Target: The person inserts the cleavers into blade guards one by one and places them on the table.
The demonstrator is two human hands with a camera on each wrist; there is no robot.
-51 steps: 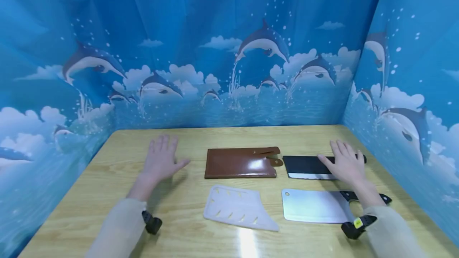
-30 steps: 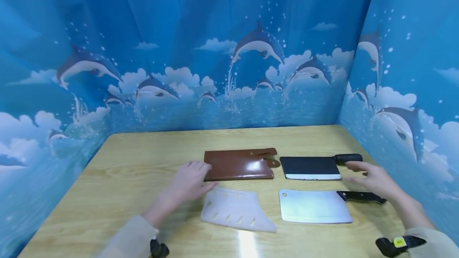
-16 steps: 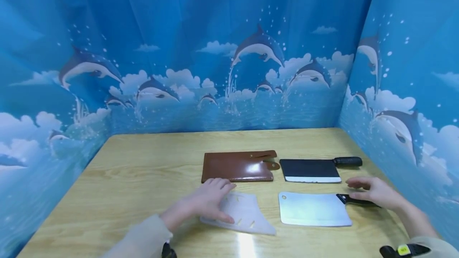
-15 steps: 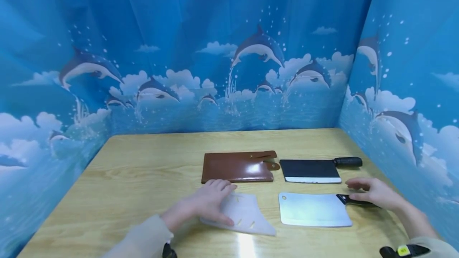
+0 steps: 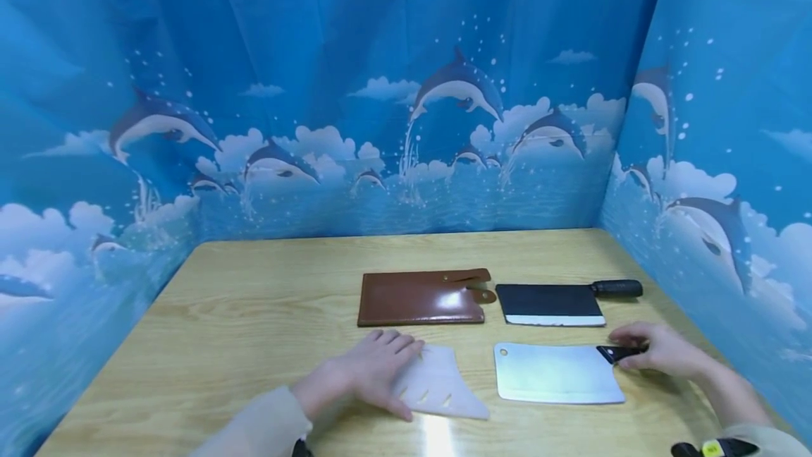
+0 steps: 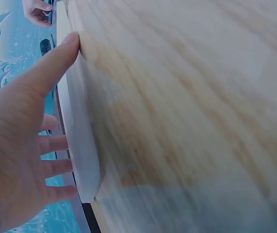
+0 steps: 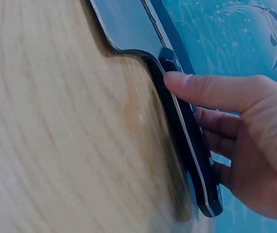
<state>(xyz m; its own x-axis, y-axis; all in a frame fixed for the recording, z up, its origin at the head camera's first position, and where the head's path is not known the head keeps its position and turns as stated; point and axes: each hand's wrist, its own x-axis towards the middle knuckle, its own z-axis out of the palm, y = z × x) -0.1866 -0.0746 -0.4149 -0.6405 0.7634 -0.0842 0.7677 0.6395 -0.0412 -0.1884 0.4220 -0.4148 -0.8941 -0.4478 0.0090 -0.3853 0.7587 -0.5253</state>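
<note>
A translucent white plastic blade guard (image 5: 444,386) lies on the table, partly under my left hand (image 5: 377,372). That hand's fingers are spread and fairly straight across it, and in the left wrist view the thumb touches the edge of the guard (image 6: 82,141). To the right, a silver cleaver (image 5: 555,372) lies flat, its handle pointing right. My right hand (image 5: 662,351) holds its black handle. Seen from the right wrist, the thumb presses one side of the handle (image 7: 189,141) and the fingers lie along the other, their tips partly hidden.
Behind the guard lies a brown leather sheath (image 5: 412,298) with a snap strap. A second cleaver (image 5: 548,302), with a dark blade and black handle, lies beside it to the right. Blue dolphin curtains (image 5: 330,90) stand at the table's back and sides.
My left hand has come from the left side of the table onto the blade guard. The right hand has moved from over the dark cleaver to the silver cleaver's handle and closed on it.
</note>
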